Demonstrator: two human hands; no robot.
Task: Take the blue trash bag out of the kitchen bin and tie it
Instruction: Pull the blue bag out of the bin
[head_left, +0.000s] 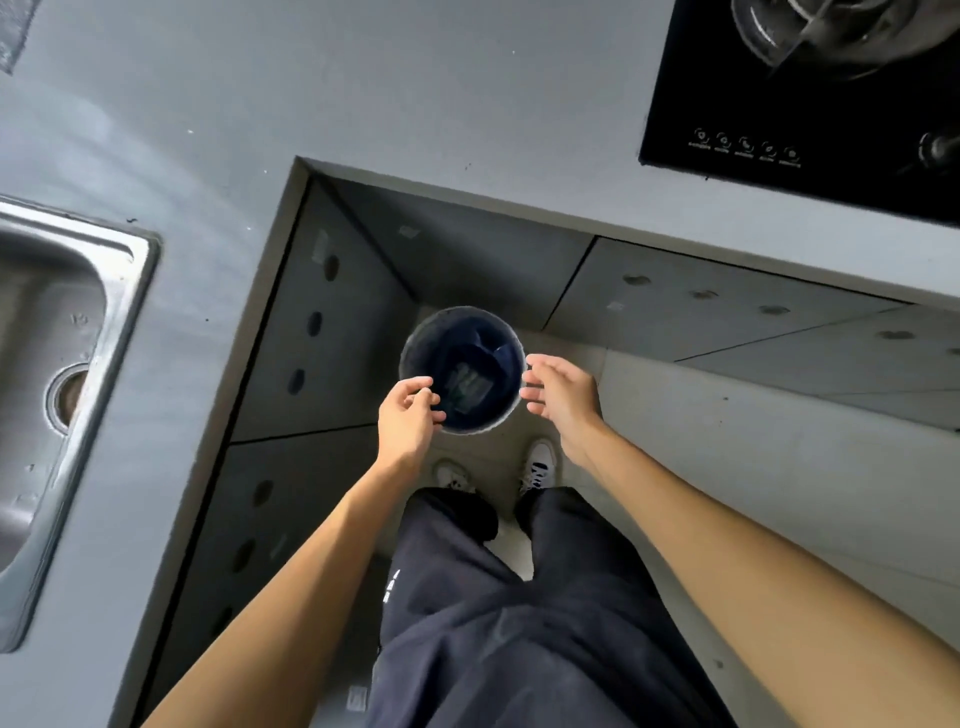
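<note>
A round kitchen bin (506, 325) stands on the floor in the corner of the counter, seen from straight above. A dark blue trash bag (480, 348) lines its inside, with some rubbish lying at the bottom. My left hand (408, 418) is at the bin's near-left rim, its fingers curled and pinched at the rim where the bag's edge sits. My right hand (558, 392) hovers beside the bin's right rim with its fingers apart and nothing in it.
A grey L-shaped countertop (363, 93) wraps around the corner, with dark cabinet doors (311, 322) below. A steel sink (57, 364) is at the left. A black hob (810, 93) with a glass lid is at the top right. My legs and shoes (540, 467) stand just behind the bin.
</note>
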